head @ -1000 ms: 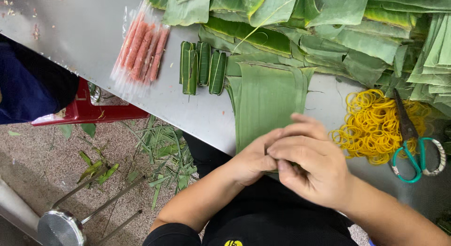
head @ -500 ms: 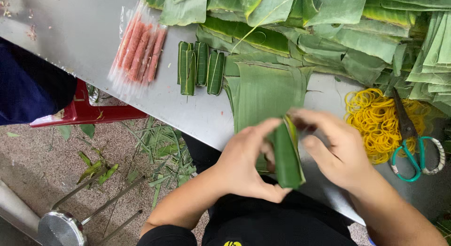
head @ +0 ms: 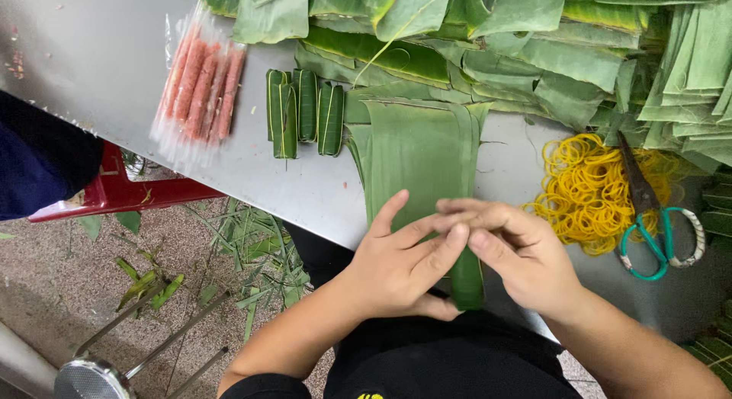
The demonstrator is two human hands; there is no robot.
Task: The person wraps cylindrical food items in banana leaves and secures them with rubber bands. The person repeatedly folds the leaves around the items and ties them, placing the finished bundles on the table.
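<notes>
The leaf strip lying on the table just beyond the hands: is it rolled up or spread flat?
Spread flat: the leaf strip lies open on the table, unlike the rolled bundles beside it.

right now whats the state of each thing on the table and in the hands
leaf roll: rolled, gripped by both hands
left hand: closed around the roll
right hand: fingers pinching the roll's upper end
flat leaf strips: laid flat, unrolled
finished rolls: wrapped, lying side by side
sausage pack: lying flat in clear plastic
rubber bands: loose heap
scissors: blades shut, lying on the bands
</notes>
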